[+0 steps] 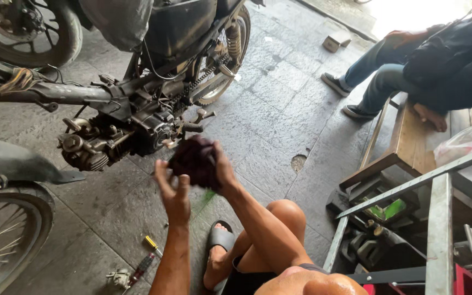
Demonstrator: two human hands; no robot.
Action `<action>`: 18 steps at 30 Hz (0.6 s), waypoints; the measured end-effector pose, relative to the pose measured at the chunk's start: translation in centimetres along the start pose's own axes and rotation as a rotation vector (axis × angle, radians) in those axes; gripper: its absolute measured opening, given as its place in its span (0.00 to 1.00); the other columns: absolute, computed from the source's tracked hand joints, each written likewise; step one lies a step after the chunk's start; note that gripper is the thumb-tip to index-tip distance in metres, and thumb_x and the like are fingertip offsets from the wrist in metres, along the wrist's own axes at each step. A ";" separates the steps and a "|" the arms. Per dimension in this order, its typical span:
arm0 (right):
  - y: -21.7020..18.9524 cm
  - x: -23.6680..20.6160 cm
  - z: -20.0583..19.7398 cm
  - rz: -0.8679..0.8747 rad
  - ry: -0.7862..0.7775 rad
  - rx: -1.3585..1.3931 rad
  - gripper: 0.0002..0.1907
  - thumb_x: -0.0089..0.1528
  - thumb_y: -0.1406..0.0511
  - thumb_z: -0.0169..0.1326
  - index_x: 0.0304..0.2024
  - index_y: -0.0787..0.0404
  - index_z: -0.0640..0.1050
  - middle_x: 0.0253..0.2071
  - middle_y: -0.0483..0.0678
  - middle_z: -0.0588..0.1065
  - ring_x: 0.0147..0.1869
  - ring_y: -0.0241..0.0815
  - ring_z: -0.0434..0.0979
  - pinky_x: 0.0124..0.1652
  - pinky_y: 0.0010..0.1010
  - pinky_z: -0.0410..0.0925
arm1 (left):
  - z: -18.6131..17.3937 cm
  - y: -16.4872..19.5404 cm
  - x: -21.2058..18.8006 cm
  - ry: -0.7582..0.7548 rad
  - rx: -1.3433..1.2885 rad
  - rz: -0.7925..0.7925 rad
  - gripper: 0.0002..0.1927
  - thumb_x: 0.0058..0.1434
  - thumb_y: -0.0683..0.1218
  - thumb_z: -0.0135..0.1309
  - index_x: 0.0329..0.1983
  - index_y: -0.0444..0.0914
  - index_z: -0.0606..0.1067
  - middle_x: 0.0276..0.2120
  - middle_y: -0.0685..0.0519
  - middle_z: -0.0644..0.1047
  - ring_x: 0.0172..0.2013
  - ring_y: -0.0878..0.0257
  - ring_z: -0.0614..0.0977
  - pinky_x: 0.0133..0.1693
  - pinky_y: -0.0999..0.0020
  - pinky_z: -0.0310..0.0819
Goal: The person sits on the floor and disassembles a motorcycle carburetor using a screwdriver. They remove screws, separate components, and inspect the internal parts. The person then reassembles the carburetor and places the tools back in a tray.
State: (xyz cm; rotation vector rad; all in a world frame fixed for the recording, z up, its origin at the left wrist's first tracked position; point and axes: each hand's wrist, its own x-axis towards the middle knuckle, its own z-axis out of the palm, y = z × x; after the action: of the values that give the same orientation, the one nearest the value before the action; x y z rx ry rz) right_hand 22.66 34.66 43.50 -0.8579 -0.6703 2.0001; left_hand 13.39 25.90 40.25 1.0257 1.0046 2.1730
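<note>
Stone floor (279,109); hands (198,175) wringing dark red rag (194,160) beside motorcycle engine (121,136).

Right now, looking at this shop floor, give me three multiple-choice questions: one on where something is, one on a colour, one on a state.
1. Where do the screwdrivers lie?
A. on the floor by the person's left forearm
B. on the wooden bench
C. on the motorbike seat

2. What colour is the rag in the hands?
A. white
B. dark maroon
C. bright yellow

3. How is the rag held?
A. lying loose on the floor
B. hung on the motorbike
C. bunched between both hands

Answers:
1 A: they rest on the grey tiles beside the sandalled foot.
2 B: the bundle looks dark reddish.
3 C: the left hand and right hand close around it, in front of the engine.
</note>
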 end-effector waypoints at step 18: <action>5.2 -6.6 1.5 -0.905 -0.564 -1.046 0.23 0.73 0.61 0.45 0.64 0.73 0.67 0.59 0.66 0.71 0.63 0.62 0.71 0.60 0.45 0.65 | -3.2 3.9 1.9 0.297 -0.560 -0.461 0.21 0.67 0.56 0.46 0.46 0.32 0.74 0.38 0.46 0.80 0.37 0.56 0.83 0.40 0.61 0.82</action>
State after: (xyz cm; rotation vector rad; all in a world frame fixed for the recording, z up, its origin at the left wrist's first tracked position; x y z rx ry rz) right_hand 21.73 26.15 42.86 -0.3429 -2.0796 0.9426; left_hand 9.14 23.76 42.74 0.1918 0.6060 2.0538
